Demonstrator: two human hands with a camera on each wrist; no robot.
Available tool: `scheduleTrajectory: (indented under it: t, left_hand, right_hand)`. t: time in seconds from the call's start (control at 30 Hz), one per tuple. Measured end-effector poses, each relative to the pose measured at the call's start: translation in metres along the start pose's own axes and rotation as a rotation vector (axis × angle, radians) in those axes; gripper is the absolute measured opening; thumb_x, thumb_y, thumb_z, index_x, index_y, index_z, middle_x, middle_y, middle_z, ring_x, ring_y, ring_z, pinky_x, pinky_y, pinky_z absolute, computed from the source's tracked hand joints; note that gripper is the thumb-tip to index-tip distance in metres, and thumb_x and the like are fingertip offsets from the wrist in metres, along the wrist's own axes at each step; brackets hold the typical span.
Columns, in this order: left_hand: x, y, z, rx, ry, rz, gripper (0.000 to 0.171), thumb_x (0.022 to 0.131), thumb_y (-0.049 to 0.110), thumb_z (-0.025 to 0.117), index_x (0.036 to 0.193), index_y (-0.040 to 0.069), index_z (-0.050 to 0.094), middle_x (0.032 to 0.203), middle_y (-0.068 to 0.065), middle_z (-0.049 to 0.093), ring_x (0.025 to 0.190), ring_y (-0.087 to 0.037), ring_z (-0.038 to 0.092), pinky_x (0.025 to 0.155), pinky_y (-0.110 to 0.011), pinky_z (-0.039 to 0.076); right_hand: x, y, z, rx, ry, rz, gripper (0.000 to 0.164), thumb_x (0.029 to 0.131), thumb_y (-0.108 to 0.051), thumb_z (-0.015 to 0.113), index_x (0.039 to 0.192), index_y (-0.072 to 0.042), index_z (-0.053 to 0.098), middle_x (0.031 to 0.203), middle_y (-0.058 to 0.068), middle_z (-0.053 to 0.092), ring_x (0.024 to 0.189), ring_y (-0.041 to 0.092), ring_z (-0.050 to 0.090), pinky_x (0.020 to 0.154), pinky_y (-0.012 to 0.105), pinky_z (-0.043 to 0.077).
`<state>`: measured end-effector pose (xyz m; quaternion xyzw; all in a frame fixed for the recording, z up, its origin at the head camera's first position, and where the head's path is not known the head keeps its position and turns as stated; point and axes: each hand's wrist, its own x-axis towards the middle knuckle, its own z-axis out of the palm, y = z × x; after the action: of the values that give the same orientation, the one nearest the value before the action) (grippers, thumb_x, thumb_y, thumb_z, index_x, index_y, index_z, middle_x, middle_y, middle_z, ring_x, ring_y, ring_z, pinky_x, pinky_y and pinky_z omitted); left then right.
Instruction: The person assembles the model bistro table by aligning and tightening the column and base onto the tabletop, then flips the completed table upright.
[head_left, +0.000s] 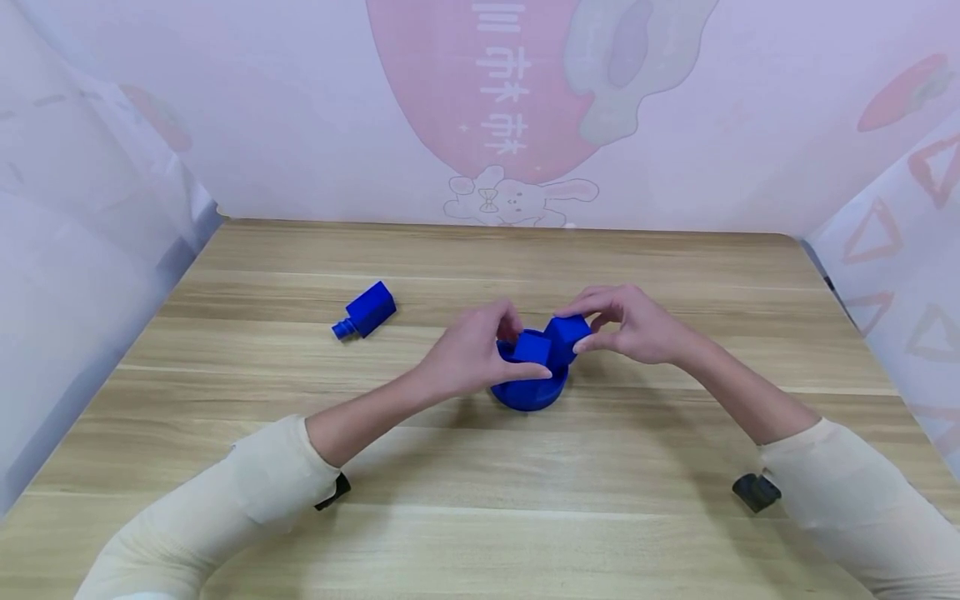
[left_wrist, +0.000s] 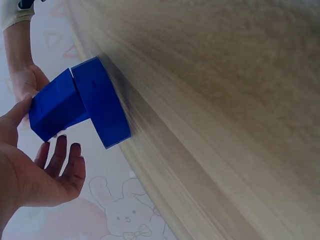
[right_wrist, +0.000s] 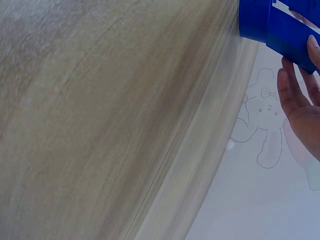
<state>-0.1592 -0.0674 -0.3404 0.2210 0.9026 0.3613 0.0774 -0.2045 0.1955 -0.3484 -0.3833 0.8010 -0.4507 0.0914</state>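
A round blue base (head_left: 527, 398) with a raised rim sits on the table between both hands. Two square blue blocks stand in it. My left hand (head_left: 468, 350) holds the left block (head_left: 532, 345), thumb along its near side and fingers behind. On the right, my right hand (head_left: 637, 327) pinches the other block (head_left: 570, 335), which leans outward, between thumb and fingers. From the left wrist view, a block (left_wrist: 56, 104) rises from the base (left_wrist: 102, 102). The right wrist view catches the base (right_wrist: 254, 20) and a block (right_wrist: 290, 42) at its upper right corner.
Farther left, a blue square block with a narrow ringed neck (head_left: 371, 309) lies on its side on the wooden table (head_left: 525, 517). A pale printed curtain (head_left: 285, 125) hangs behind the table and along its sides. Black wrist-worn devices (head_left: 756, 492) show below the sleeves.
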Motion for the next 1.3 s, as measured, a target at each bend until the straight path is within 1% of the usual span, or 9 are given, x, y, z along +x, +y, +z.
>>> scheduleTrajectory:
  t: [0.17, 0.4, 0.53, 0.67, 0.77, 0.9, 1.07, 1.17, 1.3]
  left_hand:
    - [0.0, 0.0, 0.001, -0.033, -0.023, 0.049, 0.05, 0.082, 0.033, 0.089, 0.114, 0.005, 0.063, 0.109, -0.008, 0.07, 0.101, -0.024, 0.064, 0.087, -0.036, 0.058]
    - [0.0, -0.006, -0.003, -0.119, -0.155, 0.304, 0.04, 0.083, 0.007, 0.076, 0.122, 0.002, 0.071, 0.12, -0.014, 0.069, 0.112, -0.027, 0.062, 0.098, -0.043, 0.054]
    - [0.0, -0.01, -0.004, -0.144, -0.256, 0.393, 0.04, 0.083, -0.002, 0.065, 0.12, 0.007, 0.074, 0.127, -0.014, 0.065, 0.121, -0.029, 0.056, 0.102, -0.045, 0.051]
    - [-0.002, -0.011, -0.005, -0.143, -0.317, 0.41, 0.042, 0.082, -0.007, 0.06, 0.118, 0.01, 0.074, 0.131, -0.012, 0.06, 0.127, -0.031, 0.051, 0.108, -0.048, 0.046]
    - [-0.004, -0.01, -0.008, -0.134, -0.33, 0.394, 0.042, 0.084, -0.005, 0.066, 0.123, 0.009, 0.069, 0.136, -0.012, 0.059, 0.13, -0.031, 0.05, 0.11, -0.05, 0.045]
    - [-0.006, -0.01, -0.01, -0.126, -0.31, 0.351, 0.05, 0.084, 0.004, 0.081, 0.129, 0.007, 0.061, 0.138, -0.013, 0.059, 0.13, -0.03, 0.052, 0.111, -0.052, 0.044]
    - [-0.007, -0.012, -0.008, -0.103, -0.24, 0.317, 0.058, 0.08, 0.015, 0.09, 0.128, 0.003, 0.061, 0.127, -0.012, 0.066, 0.122, -0.028, 0.059, 0.11, -0.048, 0.046]
    - [-0.007, -0.013, -0.008, -0.082, -0.219, 0.342, 0.051, 0.081, 0.016, 0.089, 0.123, 0.003, 0.065, 0.125, -0.012, 0.068, 0.119, -0.029, 0.061, 0.107, -0.047, 0.049]
    - [-0.006, -0.015, -0.011, -0.076, -0.242, 0.394, 0.042, 0.083, 0.011, 0.084, 0.122, 0.006, 0.069, 0.129, -0.011, 0.068, 0.121, -0.028, 0.059, 0.106, -0.046, 0.05]
  right_hand:
    - [0.0, 0.0, 0.0, 0.008, -0.001, 0.014, 0.038, 0.084, 0.007, 0.08, 0.122, 0.006, 0.073, 0.112, 0.017, 0.073, 0.098, 0.031, 0.068, 0.082, 0.038, 0.062]
    - [0.0, -0.001, 0.0, 0.02, -0.008, 0.04, 0.039, 0.084, 0.007, 0.081, 0.122, 0.006, 0.073, 0.114, 0.017, 0.073, 0.1, 0.034, 0.068, 0.084, 0.041, 0.062]
    - [0.001, -0.001, 0.0, 0.018, -0.015, 0.046, 0.039, 0.085, 0.007, 0.08, 0.123, 0.006, 0.072, 0.115, 0.017, 0.072, 0.1, 0.035, 0.067, 0.084, 0.041, 0.062]
    - [0.0, -0.002, 0.0, 0.014, -0.019, 0.05, 0.039, 0.085, 0.006, 0.08, 0.124, 0.006, 0.072, 0.115, 0.017, 0.072, 0.1, 0.036, 0.067, 0.085, 0.04, 0.062]
    - [0.0, -0.002, 0.0, 0.012, -0.017, 0.046, 0.039, 0.085, 0.006, 0.08, 0.123, 0.006, 0.072, 0.115, 0.017, 0.072, 0.1, 0.036, 0.068, 0.085, 0.04, 0.062]
    - [0.0, -0.001, 0.0, 0.005, -0.01, 0.025, 0.039, 0.085, 0.006, 0.08, 0.123, 0.006, 0.072, 0.114, 0.017, 0.073, 0.099, 0.033, 0.068, 0.083, 0.04, 0.062]
    - [-0.001, -0.001, 0.0, 0.001, -0.004, 0.011, 0.038, 0.085, 0.007, 0.08, 0.122, 0.006, 0.073, 0.113, 0.017, 0.073, 0.099, 0.031, 0.069, 0.083, 0.039, 0.062]
    - [-0.001, -0.001, 0.0, 0.003, -0.005, 0.017, 0.038, 0.085, 0.007, 0.08, 0.122, 0.006, 0.073, 0.114, 0.017, 0.073, 0.099, 0.031, 0.069, 0.083, 0.039, 0.062]
    - [-0.001, -0.001, 0.0, 0.001, -0.008, 0.023, 0.039, 0.085, 0.006, 0.08, 0.123, 0.005, 0.072, 0.114, 0.017, 0.073, 0.1, 0.032, 0.069, 0.084, 0.039, 0.062]
